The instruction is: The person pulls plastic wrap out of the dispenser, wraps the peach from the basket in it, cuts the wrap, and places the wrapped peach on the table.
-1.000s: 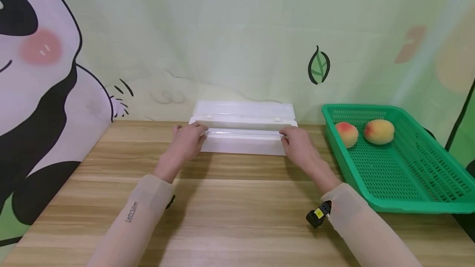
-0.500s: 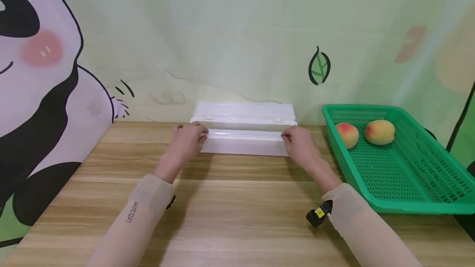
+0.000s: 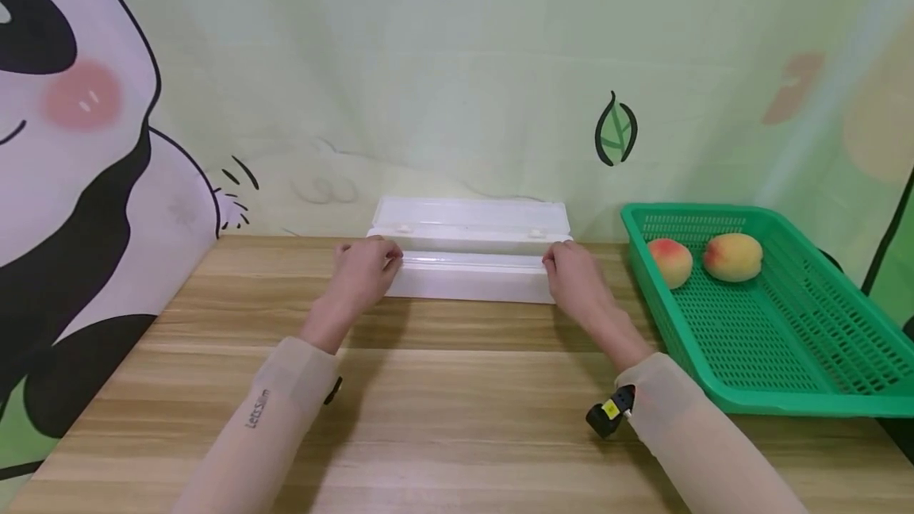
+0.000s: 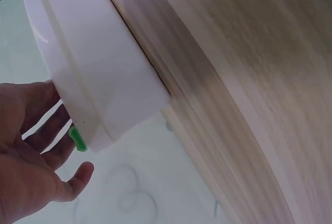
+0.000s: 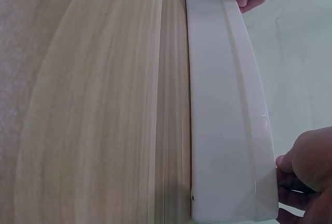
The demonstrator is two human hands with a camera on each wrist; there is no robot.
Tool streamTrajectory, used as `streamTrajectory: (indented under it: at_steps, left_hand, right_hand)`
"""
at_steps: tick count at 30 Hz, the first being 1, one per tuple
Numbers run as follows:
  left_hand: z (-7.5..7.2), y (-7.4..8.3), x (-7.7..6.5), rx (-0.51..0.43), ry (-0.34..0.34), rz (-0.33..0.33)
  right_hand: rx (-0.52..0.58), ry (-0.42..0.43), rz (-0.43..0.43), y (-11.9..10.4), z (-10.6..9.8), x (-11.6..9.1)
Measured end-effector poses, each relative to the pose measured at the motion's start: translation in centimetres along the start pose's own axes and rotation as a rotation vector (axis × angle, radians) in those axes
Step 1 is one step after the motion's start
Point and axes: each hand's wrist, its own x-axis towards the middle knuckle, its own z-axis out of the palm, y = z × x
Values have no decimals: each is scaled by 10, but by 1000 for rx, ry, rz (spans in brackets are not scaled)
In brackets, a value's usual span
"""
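A long white cling film dispenser [image 3: 467, 282] stands near the back of the table, its lid [image 3: 471, 215] raised. A shiny clear strip of cling film [image 3: 471, 258] runs along its front top edge. My left hand [image 3: 362, 266] pinches at the left end of this strip; its little finger [image 4: 80, 177] stands off in the left wrist view. At the right end my right hand [image 3: 577, 272] pinches with curled fingers, thumb right at the edge in the right wrist view. A small green piece [image 4: 78, 139] shows at the box's left end. The film between my fingertips is mostly hidden.
A green plastic basket [image 3: 685, 355] with two peaches, one peach [image 3: 733, 257] and another peach [image 3: 670, 263], stands on the right. A printed cloth [image 3: 464, 101] hangs behind the wooden table [image 3: 464, 419].
My right fingers have drawn in from reaching over the top edge to a tighter pinch at the corner. My left hand stays almost where it was. The basket and peaches are unmoved.
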Motion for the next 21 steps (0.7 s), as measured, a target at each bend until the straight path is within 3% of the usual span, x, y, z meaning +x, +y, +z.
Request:
streamTrajectory:
  at_steps: [8,21]
  left_hand:
    - [1,-1,5,-29,-2,-31]
    - [0,0,10,22,3,-41]
  right_hand:
    - [12,2,34,-1,0,2]
    - [56,32,32,-3,-1,3]
